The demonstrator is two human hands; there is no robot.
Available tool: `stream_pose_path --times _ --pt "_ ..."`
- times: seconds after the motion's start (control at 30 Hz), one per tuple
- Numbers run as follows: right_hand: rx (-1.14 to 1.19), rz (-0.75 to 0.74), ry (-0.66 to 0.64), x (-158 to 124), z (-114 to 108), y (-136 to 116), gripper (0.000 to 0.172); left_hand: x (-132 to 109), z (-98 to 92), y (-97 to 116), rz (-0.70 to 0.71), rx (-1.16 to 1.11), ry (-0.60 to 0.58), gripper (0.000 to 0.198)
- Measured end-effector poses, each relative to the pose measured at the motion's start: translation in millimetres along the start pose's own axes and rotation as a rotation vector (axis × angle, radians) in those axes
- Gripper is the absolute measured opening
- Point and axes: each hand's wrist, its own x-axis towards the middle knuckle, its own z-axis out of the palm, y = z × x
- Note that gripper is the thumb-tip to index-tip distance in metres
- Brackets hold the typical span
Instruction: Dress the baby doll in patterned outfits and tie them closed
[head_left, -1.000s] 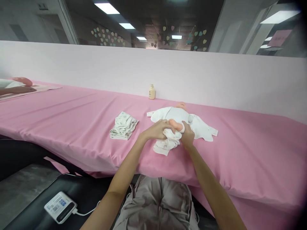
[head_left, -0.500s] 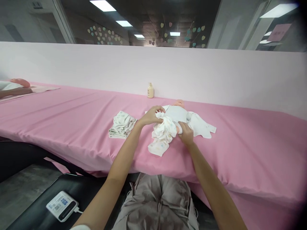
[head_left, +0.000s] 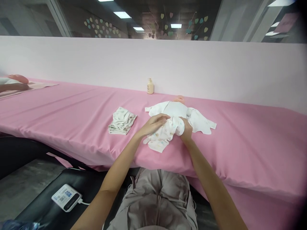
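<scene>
A soft pink table cover (head_left: 249, 140) is spread under everything and hangs over the near edge, which likely gives the doll a smooth bed. A white baby top (head_left: 200, 122) lies on it with its sleeves out to the sides, perhaps so they don't get in the way. The baby doll (head_left: 177, 109) lies in the middle of that top, head toward the wall, so its lower end is near the person and easy to reach. A printed piece of baby clothing (head_left: 163, 134) sits bunched over that lower end, right in front of the person. A folded pile of cloths (head_left: 122, 122) is off to the left, close but not in the way. The left hand (head_left: 155, 124) touches the printed clothing with its fingers long and loose — I can't tell if they pinch it. The right hand (head_left: 187, 130) is against its other side, maybe to steady it; the cloth hides those fingers, so I can't tell their grip. The little pump bottle (head_left: 150, 86) stands back by the wall — probably safe from bumps there.
</scene>
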Motion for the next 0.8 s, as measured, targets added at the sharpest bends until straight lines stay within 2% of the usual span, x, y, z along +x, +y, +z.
stream_pose_path --times 0.1,0.17,0.3,0.43,0.6,0.7,0.8 --pt "0.015 -0.017 -0.008 1.0 -0.5 -0.1 0.031 -17.3 -10.0 -5.9 -0.084 0.107 0.036 0.035" --pt "0.024 -0.059 -0.007 1.6 -0.7 -0.3 0.031 -23.3 -5.9 -11.0 -0.084 0.153 0.063 0.037" --pt "0.032 -0.077 -0.042 0.8 -0.3 -0.1 0.025 -16.0 21.0 -15.6 0.101 0.194 0.171 0.027" --pt "0.043 -0.058 -0.066 -2.2 2.2 2.4 0.026 7.5 45.2 -8.0 0.141 0.497 0.068 0.022" --pt "0.115 -0.044 -0.037 -4.3 3.6 5.3 0.023 43.6 60.3 -4.2 0.255 0.904 -0.048 0.029" --pt "0.133 -0.035 -0.043 -4.1 2.2 4.2 0.024 55.8 54.6 -4.8 0.276 0.985 -0.029 0.026" --pt "0.106 -0.044 -0.054 -2.6 0.3 1.0 0.025 43.2 32.1 -0.3 0.227 0.874 0.072 0.021"
